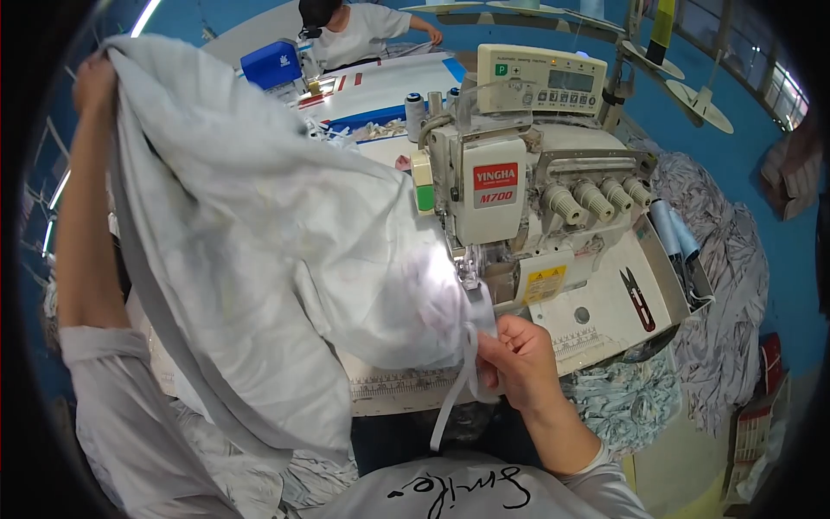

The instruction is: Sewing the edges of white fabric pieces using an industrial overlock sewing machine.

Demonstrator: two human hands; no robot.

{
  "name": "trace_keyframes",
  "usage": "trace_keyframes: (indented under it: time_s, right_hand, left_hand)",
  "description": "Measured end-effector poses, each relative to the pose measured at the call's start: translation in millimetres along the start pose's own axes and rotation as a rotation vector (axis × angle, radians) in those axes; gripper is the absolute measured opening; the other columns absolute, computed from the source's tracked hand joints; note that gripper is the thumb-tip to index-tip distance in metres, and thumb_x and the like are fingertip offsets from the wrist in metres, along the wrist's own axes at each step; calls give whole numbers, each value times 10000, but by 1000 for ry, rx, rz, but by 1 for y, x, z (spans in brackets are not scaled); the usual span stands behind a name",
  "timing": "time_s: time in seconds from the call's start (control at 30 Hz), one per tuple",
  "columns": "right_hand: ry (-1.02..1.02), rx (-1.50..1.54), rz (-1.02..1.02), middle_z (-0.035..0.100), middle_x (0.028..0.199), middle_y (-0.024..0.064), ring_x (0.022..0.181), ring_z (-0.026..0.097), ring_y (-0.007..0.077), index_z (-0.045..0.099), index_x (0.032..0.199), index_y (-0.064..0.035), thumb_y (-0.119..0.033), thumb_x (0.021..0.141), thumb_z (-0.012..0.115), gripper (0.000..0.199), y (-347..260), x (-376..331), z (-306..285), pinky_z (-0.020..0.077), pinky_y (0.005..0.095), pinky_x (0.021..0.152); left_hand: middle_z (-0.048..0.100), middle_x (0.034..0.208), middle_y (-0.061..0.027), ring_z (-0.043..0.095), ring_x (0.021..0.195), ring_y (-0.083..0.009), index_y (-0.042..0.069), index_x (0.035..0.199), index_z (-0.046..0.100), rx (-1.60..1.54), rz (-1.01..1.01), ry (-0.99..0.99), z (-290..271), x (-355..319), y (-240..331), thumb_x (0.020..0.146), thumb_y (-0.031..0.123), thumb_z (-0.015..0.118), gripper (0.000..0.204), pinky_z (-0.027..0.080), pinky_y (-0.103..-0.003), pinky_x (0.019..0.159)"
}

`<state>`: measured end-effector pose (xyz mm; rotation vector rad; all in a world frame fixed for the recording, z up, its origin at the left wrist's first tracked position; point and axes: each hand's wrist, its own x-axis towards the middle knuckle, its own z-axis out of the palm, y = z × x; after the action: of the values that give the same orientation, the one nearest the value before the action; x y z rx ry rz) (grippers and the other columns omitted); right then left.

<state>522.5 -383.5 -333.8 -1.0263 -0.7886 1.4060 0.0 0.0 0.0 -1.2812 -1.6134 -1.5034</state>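
Note:
My left hand (93, 85) is raised high at the far left, closed on the upper edge of a pale grey garment piece (251, 216). The cloth hangs from it in broad folds and stretches across to an overlock sewing machine (488, 186). Its right end lies under the lamp at the presser foot (468, 275). Just in front of the foot, my right hand (523, 359) pinches the cloth's edge between thumb and fingers. A narrow white strip (450, 406) dangles beside that hand over the table's front edge. The needle itself cannot be made out.
Red-handled thread snips (638, 301) lie on the machine table, right of the machine. A control panel (542, 80) stands behind it. Heaped grey cloth (713, 259) and a pale bundle (627, 398) sit at the right. Across the back, another person (367, 35) works at a white table.

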Motion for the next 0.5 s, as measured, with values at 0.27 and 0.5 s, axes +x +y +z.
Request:
trace_keyframes:
  time_s: [0.27, 0.5]
  right_hand:
    - [122, 146, -12, 583, 626, 30, 422, 476, 62, 575, 800, -26, -98, 881, 604, 112, -3, -16, 2, 365, 180, 384]
    - [118, -179, -255, 563, 678, 38, 492, 491, 77, 574, 865, 3, -53, 859, 607, 66, 15, -22, -8, 379, 192, 442]
  left_hand:
    - [537, 1257, -110, 480, 1196, -249, 41, 1248, 495, -877, 618, -602, -114, -390, 195, 748, 156, 723, 562, 366, -358, 1001]
    - [516, 1227, -27, 535, 1045, -224, 104, 1222, 534, -754, 1216, -946, -178, -468, 243, 692, 175, 666, 551, 465, -313, 860]
